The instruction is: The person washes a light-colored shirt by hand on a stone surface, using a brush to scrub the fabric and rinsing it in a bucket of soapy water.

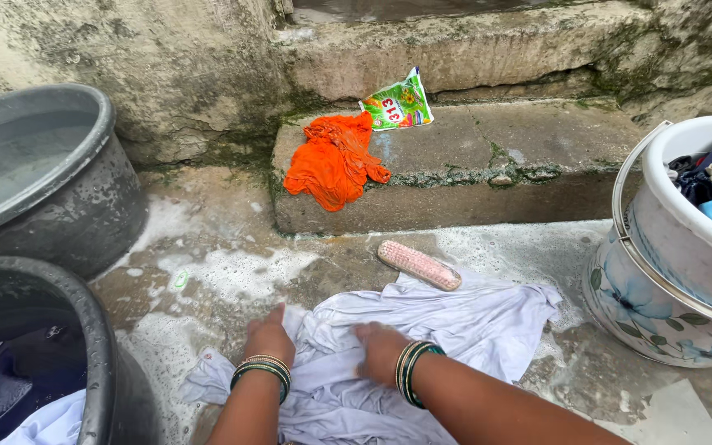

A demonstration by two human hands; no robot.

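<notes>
A wet white garment (455, 330) lies spread on the soapy concrete floor in front of me. My left hand (269, 336) presses on its left part with the fingers bunched into the cloth. My right hand (379, 350) grips the cloth near its middle. Both wrists wear green and gold bangles. A pink scrubbing brush (419, 264) lies just beyond the garment, bristles up, touching its far edge.
An orange cloth (333, 162) and a green detergent packet (398, 104) lie on the stone step. Two grey tubs stand at left: one with water (67, 206), the nearer one (96, 346) holding dark blue and white laundry. A white bucket (669, 272) of clothes stands at right.
</notes>
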